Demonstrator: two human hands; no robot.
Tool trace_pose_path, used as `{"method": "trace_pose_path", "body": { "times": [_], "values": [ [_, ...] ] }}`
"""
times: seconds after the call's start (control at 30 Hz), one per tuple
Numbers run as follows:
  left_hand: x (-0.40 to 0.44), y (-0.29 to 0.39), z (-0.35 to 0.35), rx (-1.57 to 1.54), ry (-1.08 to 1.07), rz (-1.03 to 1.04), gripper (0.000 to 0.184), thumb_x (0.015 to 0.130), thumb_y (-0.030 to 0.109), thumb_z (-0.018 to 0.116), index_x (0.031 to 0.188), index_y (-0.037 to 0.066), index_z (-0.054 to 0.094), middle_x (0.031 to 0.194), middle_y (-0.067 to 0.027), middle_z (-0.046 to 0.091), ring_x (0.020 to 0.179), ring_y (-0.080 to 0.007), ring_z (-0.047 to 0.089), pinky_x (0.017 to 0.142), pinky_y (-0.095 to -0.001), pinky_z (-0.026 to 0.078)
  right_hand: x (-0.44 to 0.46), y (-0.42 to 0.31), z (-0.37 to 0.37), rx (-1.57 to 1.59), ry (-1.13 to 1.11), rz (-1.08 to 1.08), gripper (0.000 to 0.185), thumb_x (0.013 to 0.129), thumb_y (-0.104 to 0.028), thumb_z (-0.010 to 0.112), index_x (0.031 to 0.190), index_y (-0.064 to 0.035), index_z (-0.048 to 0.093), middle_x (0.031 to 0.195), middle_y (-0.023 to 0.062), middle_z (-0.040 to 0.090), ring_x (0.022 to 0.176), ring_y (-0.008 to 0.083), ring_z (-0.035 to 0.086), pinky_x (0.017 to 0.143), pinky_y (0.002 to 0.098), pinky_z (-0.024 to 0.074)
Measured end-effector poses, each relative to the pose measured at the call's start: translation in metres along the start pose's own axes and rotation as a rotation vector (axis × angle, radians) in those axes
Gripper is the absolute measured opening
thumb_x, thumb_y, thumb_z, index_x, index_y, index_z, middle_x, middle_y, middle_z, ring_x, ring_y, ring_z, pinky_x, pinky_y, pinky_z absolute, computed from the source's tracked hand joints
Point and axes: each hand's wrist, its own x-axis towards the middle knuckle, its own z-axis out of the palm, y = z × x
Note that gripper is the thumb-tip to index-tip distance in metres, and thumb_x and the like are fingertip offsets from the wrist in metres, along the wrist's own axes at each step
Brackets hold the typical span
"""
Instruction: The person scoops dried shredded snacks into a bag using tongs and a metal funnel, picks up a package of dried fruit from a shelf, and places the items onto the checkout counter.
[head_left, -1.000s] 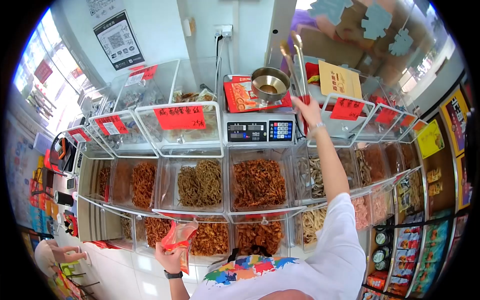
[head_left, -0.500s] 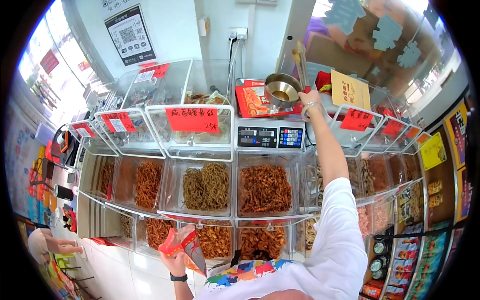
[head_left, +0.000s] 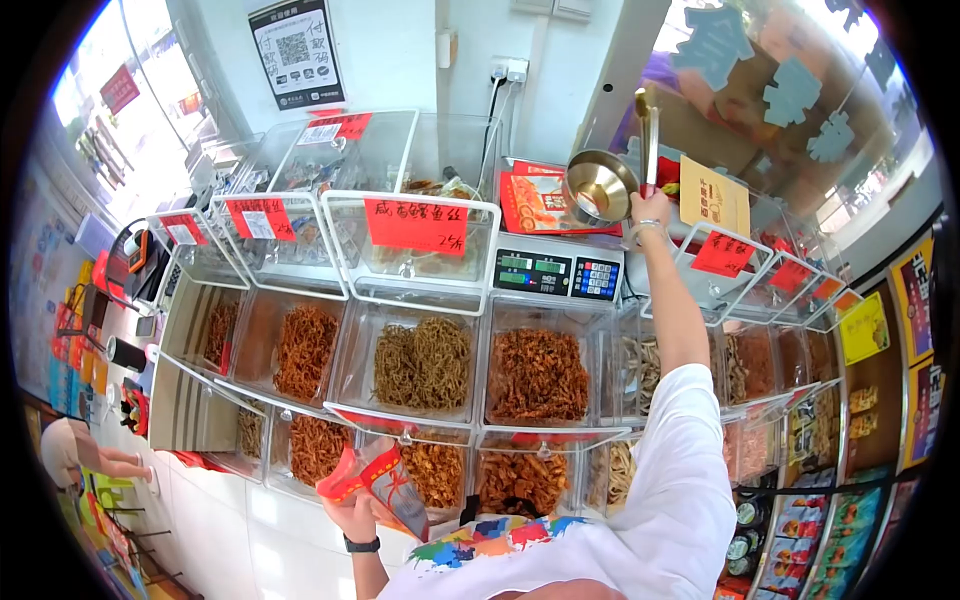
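Observation:
My left hand [head_left: 350, 517] is closed around a red and grey printed packaging bag [head_left: 385, 490], held low in front of my shirt. My right arm reaches forward over the bins. At its end my right hand [head_left: 650, 207] is closed around metal tongs [head_left: 649, 135], whose arms point up and away. Beside that hand, close to its fingers, is a round steel bowl [head_left: 600, 187] above the scale; whether the fingers touch its rim I cannot tell. Red printed packets [head_left: 535, 200] lie under and left of the bowl. The scale's display panel [head_left: 533, 270] faces me.
Clear bins hold dried shreds: brown-red ones [head_left: 540, 375], greenish ones [head_left: 422, 362] and orange ones [head_left: 305, 352]. White-framed lids with red price labels [head_left: 415, 228] stand behind. A brown paper packet [head_left: 715, 195] leans at the right. Shelves of packaged goods [head_left: 800, 530] line the right side.
The view has shifted, so the counter sits further right. The tongs stand more upright, and their arms look closer together. The display shows more green. Both hands keep their holds.

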Motion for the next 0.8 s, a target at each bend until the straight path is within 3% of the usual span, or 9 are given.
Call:
{"method": "trace_pose_path", "body": {
  "times": [0.1, 0.2, 0.33, 0.4, 0.43, 0.47, 0.5, 0.57, 0.8],
  "values": [
    [0.013, 0.023, 0.017, 0.179, -0.2, 0.185, 0.07, 0.074, 0.025, 0.08, 0.125, -0.003, 0.042, 0.127, -0.0139, 0.052, 0.111, -0.0223, 0.056, 0.093, -0.0341, 0.047, -0.005, 0.004, -0.029, 0.073, 0.072, -0.1, 0.028, 0.069, -0.026, 0.068, 0.084, -0.0021, 0.066, 0.075, 0.0195, 0.067, 0.071, 0.0365, 0.065, 0.072, 0.044, 0.0516],
    [0.014, 0.043, 0.028, 0.214, -0.323, 0.114, 0.079, 0.073, 0.038, 0.081, 0.127, -0.004, 0.043, 0.134, -0.016, 0.049, 0.112, -0.0206, 0.056, 0.092, -0.0329, 0.048, -0.053, -0.005, -0.081, 0.486, -0.168, -0.018, 0.018, 0.073, -0.014, 0.067, 0.086, -0.0013, 0.065, 0.068, 0.0061, 0.063, 0.062, 0.0159, 0.061, 0.061, 0.0331, 0.0498],
    [0.017, 0.057, 0.06, 0.173, -0.575, 0.175, 0.077, 0.068, 0.01, 0.075, 0.135, -0.007, 0.041, 0.138, -0.0187, 0.047, 0.121, -0.0252, 0.051, 0.099, -0.0356, 0.044, -0.159, -0.02, -0.143, 0.756, -0.45, 0.083, 0.015, 0.077, -0.003, 0.065, 0.092, 0.0003, 0.064, 0.076, -0.0011, 0.061, 0.064, 0.0082, 0.055, 0.06, 0.0234, 0.0447],
    [0.012, 0.066, 0.086, 0.131, -0.667, 0.127, 0.078, 0.069, 0.016, 0.08, 0.135, -0.005, 0.044, 0.138, -0.0201, 0.048, 0.131, -0.031, 0.043, 0.104, -0.0395, 0.04, -0.213, -0.029, -0.168, 0.887, -0.651, 0.224, 0.019, 0.078, 0.0, 0.063, 0.097, 0.0, 0.063, 0.08, -0.0006, 0.062, 0.068, 0.0092, 0.057, 0.061, 0.0233, 0.0461],
    [0.015, 0.063, 0.089, 0.353, -0.752, 0.342, 0.076, 0.07, 0.019, 0.081, 0.132, -0.005, 0.045, 0.139, -0.0205, 0.047, 0.13, -0.0333, 0.044, 0.103, -0.0397, 0.039, -0.238, -0.034, -0.179, 0.9, -0.732, 0.308, 0.019, 0.079, 0.001, 0.061, 0.098, -0.0005, 0.063, 0.082, -0.0001, 0.062, 0.069, 0.0096, 0.058, 0.062, 0.0237, 0.0469],
    [0.007, 0.056, 0.097, 0.175, -0.771, 0.184, 0.073, 0.069, 0.023, 0.083, 0.125, -0.003, 0.045, 0.138, -0.0214, 0.047, 0.127, -0.0348, 0.047, 0.102, -0.0396, 0.04, -0.261, -0.037, -0.187, 0.911, -0.81, 0.395, 0.019, 0.081, 0.001, 0.059, 0.099, -0.001, 0.063, 0.083, 0.0005, 0.063, 0.07, 0.01, 0.059, 0.063, 0.0241, 0.0476],
    [0.004, 0.066, 0.1, 0.345, -0.825, 0.304, 0.071, 0.07, 0.023, 0.083, 0.122, -0.002, 0.042, 0.138, -0.0227, 0.047, 0.124, -0.0368, 0.05, 0.1, -0.0404, 0.042, -0.281, -0.037, -0.191, 1.039, -0.914, 0.575, 0.017, 0.083, 0.001, 0.056, 0.098, -0.0019, 0.063, 0.083, 0.0008, 0.063, 0.071, 0.0102, 0.059, 0.064, 0.0246, 0.0488],
    [-0.011, 0.074, 0.106, 0.369, -0.848, 0.422, 0.069, 0.07, 0.021, 0.083, 0.12, -0.002, 0.041, 0.139, -0.024, 0.046, 0.122, -0.0375, 0.051, 0.097, -0.0402, 0.044, -0.316, -0.031, -0.196, 1.067, -0.978, 0.623, 0.016, 0.084, 0.001, 0.055, 0.098, -0.0024, 0.063, 0.082, 0.0005, 0.063, 0.07, 0.0099, 0.059, 0.063, 0.0242, 0.0485],
    [-0.044, 0.085, 0.074, 0.373, -0.813, 0.484, 0.075, 0.067, 0.022, 0.085, 0.119, -0.003, 0.038, 0.14, -0.0241, 0.044, 0.122, -0.0376, 0.051, 0.097, -0.0396, 0.045, -0.36, -0.008, -0.21, 0.945, -1.01, 0.417, 0.013, 0.079, 0.002, 0.064, 0.091, -0.0023, 0.062, 0.08, 0.0001, 0.061, 0.069, 0.0094, 0.057, 0.065, 0.0238, 0.0458]
  ]
}}
